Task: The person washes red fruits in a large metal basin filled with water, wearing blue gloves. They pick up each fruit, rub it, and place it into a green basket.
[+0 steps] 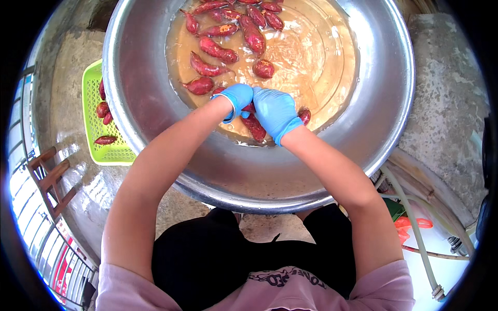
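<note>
My left hand (238, 99) and my right hand (274, 111), both in blue gloves, meet over the near side of a large metal basin (268, 171). A red-skinned sweet potato (249, 107) shows partly between them, gripped by both hands; my fingers hide much of it. Just below lies another sweet potato (255, 128), close under my right hand. To the right of that hand, one more sweet potato (304, 116) sits in the shallow, cloudy water (311, 58). Several others, such as a curved sweet potato (208, 66), lie beyond my hands.
At the left, a lime-green plastic basket (113, 153) holds several sweet potatoes, partly under the basin's rim. A wooden frame (52, 180) stands near metal bars (42, 241). On the right are a hose (412, 221) and a red plastic bag (404, 225).
</note>
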`<action>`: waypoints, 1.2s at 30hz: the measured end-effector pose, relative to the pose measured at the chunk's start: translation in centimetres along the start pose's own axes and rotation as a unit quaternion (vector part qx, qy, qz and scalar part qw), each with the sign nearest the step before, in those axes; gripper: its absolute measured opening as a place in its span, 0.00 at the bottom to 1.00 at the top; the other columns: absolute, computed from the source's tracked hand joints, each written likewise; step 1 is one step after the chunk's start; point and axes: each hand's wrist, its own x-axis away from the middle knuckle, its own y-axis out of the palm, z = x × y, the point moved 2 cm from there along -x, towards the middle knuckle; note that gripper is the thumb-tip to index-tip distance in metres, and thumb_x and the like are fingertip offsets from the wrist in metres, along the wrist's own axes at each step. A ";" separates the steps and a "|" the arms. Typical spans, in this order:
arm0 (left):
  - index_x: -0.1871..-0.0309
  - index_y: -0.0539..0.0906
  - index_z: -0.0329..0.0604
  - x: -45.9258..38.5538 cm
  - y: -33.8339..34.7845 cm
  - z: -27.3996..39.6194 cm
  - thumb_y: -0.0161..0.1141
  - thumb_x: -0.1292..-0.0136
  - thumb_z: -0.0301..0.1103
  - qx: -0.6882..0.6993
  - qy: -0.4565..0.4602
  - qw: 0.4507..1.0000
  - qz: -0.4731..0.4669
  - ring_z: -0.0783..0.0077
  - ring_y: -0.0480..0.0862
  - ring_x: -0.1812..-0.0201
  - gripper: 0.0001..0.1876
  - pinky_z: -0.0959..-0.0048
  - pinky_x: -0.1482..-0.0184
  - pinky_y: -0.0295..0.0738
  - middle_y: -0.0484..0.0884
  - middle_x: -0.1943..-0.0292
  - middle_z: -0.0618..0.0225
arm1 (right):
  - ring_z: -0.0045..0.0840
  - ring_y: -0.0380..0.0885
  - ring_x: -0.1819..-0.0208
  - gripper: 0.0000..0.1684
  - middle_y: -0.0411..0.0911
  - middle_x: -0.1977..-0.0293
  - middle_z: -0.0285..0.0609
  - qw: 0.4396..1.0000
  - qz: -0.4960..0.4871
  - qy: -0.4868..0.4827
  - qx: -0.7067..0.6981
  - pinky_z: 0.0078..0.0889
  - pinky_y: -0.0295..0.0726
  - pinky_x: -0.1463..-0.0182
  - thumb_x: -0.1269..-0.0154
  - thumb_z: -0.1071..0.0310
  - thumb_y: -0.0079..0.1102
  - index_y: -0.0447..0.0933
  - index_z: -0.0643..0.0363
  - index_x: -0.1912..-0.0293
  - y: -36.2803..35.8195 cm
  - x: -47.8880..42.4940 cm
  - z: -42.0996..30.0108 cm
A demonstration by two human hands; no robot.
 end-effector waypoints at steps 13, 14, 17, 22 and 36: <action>0.51 0.78 0.45 4.3 0.8 5.5 0.60 0.43 0.35 0.029 0.325 0.911 0.251 0.69 0.81 0.68 0.16 0.73 0.63 0.76 0.82 0.67 0.61 | 0.10 0.54 0.87 0.09 0.63 0.85 0.26 0.592 -0.336 0.190 -0.708 0.16 0.48 0.84 0.47 0.67 0.60 0.70 0.52 0.78 0.6 2.0 3.0; 0.50 0.77 0.43 3.8 1.6 5.0 0.61 0.43 0.36 0.148 0.254 0.920 0.259 0.72 0.81 0.66 0.17 0.74 0.61 0.75 0.81 0.65 0.62 | 0.09 0.55 0.87 0.09 0.62 0.85 0.26 0.571 -0.318 0.200 -0.730 0.15 0.49 0.84 0.47 0.68 0.59 0.69 0.52 0.78 0.5 1.9 3.0; 0.50 0.74 0.37 2.7 2.2 3.6 0.64 0.44 0.40 0.341 0.090 0.930 0.107 0.79 0.76 0.60 0.22 0.78 0.56 0.72 0.78 0.62 0.67 | 0.10 0.58 0.84 0.07 0.64 0.83 0.28 0.517 -0.265 0.224 -0.782 0.14 0.54 0.81 0.44 0.69 0.57 0.70 0.53 0.76 0.7 2.2 3.3; 0.49 0.73 0.44 1.3 -0.6 2.8 0.59 0.41 0.42 0.419 0.028 0.904 0.086 0.73 0.76 0.64 0.19 0.73 0.62 0.74 0.74 0.67 0.69 | 0.13 0.72 0.70 0.09 0.77 0.71 0.34 0.707 -0.170 0.200 -0.657 0.17 0.71 0.65 0.43 0.67 0.58 0.78 0.61 0.63 -0.8 2.3 4.0; 0.47 0.74 0.50 1.1 -4.1 1.9 0.40 0.33 0.50 0.583 -0.132 0.798 -0.081 0.80 0.67 0.85 0.20 0.84 0.89 0.60 0.73 0.77 0.69 | 0.27 0.74 0.53 0.21 0.74 0.52 0.41 0.562 0.043 0.137 -0.814 0.33 0.74 0.49 0.39 0.65 0.51 0.70 0.61 0.47 0.7 -1.8 5.8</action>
